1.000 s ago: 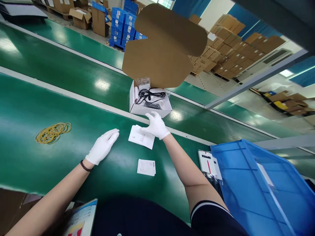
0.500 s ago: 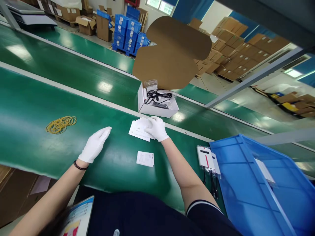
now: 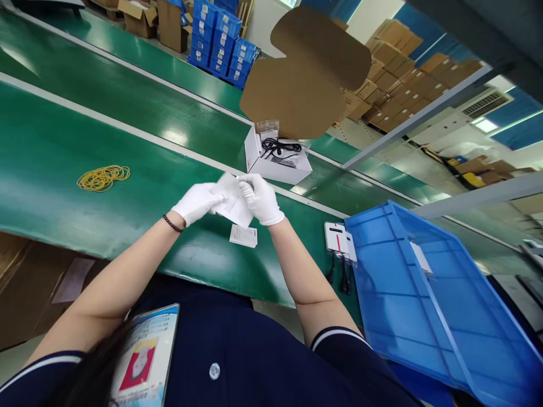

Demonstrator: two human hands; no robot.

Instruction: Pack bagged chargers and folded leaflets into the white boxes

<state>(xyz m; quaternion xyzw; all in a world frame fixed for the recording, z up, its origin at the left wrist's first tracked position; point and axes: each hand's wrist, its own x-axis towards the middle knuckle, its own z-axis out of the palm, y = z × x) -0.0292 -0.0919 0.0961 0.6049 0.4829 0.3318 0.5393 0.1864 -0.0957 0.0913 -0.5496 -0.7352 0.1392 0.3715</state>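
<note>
White folded leaflets [image 3: 235,204] are held up between my two gloved hands, above the green work surface. My left hand [image 3: 198,202] pinches their left side, thumb on top. On the upper right edge, the curled fingers of my right hand [image 3: 262,200] grip the same papers. Just below lies a small stack of printed cards [image 3: 244,236] on the green surface. Beyond my hands stands an open white box [image 3: 280,168]; inside it are a coiled black cable [image 3: 280,148] and plastic-wrapped parts.
Yellow rubber bands [image 3: 103,178] lie in a loose bundle at left. To the right are white devices [image 3: 336,237] with black cables, beside a large blue bin [image 3: 382,271]. A brown cardboard flap [image 3: 297,85] rises behind the white box. A metal post [image 3: 416,124] slants across the right.
My left hand has moved right from the bare surface and taken hold of the leaflets. The leaflets are now lifted and tilted between both hands. The camera view has shifted.
</note>
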